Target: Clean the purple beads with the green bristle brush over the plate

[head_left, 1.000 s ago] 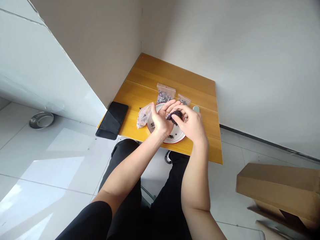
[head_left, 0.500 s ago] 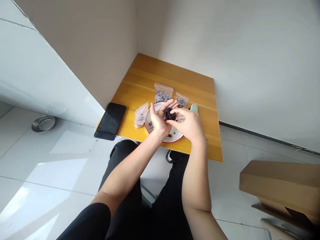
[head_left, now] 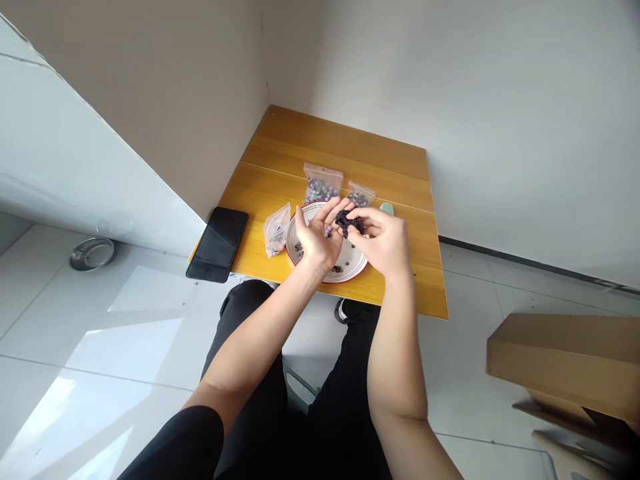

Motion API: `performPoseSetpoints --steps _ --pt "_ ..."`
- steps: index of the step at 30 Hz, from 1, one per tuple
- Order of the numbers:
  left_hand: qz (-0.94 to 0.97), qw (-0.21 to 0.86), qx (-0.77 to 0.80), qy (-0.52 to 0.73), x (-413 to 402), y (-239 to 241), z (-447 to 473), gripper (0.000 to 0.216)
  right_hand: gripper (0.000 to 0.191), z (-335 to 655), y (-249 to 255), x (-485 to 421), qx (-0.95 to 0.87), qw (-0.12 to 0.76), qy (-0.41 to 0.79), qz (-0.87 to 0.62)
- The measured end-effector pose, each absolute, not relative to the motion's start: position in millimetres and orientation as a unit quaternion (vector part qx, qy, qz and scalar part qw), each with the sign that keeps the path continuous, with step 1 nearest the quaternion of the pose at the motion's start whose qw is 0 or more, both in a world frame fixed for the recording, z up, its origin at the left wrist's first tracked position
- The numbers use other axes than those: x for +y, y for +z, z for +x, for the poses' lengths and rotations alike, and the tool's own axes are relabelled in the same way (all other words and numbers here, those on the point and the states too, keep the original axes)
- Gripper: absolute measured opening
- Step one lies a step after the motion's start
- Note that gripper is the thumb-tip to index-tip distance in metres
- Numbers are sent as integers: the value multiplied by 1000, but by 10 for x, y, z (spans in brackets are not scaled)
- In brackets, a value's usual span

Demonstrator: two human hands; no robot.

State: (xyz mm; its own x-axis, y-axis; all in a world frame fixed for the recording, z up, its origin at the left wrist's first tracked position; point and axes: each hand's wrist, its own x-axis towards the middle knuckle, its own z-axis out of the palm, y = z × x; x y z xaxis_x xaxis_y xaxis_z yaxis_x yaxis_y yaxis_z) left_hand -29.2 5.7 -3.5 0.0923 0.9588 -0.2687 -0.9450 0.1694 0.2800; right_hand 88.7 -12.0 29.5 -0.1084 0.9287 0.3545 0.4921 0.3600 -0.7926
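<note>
My left hand (head_left: 321,239) is palm up over the plate, fingers stretched out flat. Small purplish beads (head_left: 328,231) lie on its palm. Between the thumb and fingers of my right hand (head_left: 384,241) is a dark, bumpy bundle (head_left: 345,221), held just over the left fingers; its exact kind is unclear. Beneath both hands sits a white plate (head_left: 350,272) with a red rim, partly covered by them. Loose dark beads (head_left: 338,269) are scattered on it.
Behind the plate lie two zip bags of beads, a larger bag (head_left: 323,187) and a smaller bag (head_left: 361,195). Another clear bag (head_left: 277,230) rests left of the plate. A black phone (head_left: 218,244) overhangs the wooden table (head_left: 345,143). Cardboard (head_left: 560,353) stands on the floor at right.
My right hand has lifted the dark bundle slightly up and right from the left palm, uncovering the purplish beads there. The left hand remains flat, and the view has shifted a little.
</note>
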Motion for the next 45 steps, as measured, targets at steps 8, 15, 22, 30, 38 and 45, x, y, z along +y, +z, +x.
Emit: performPoseSetpoints --steps 8,15,22,30,38,45 --pt "22 745 205 634 30 -3 -274 79 31 795 339 -165 -796 330 199 -467" --pt "19 739 202 643 47 -2 -294 78 35 737 313 -133 -779 357 154 -491" --pt "26 733 213 645 51 -13 -301 79 35 753 321 -146 -790 342 186 -474" --pt "36 732 224 643 46 -16 -277 79 35 707 329 -136 -777 358 168 -490" --pt "40 732 225 641 12 -6 -251 76 34 682 336 -149 -785 364 188 -465" --pt "46 723 224 652 49 0 -294 77 34 753 336 -138 -786 349 185 -475"
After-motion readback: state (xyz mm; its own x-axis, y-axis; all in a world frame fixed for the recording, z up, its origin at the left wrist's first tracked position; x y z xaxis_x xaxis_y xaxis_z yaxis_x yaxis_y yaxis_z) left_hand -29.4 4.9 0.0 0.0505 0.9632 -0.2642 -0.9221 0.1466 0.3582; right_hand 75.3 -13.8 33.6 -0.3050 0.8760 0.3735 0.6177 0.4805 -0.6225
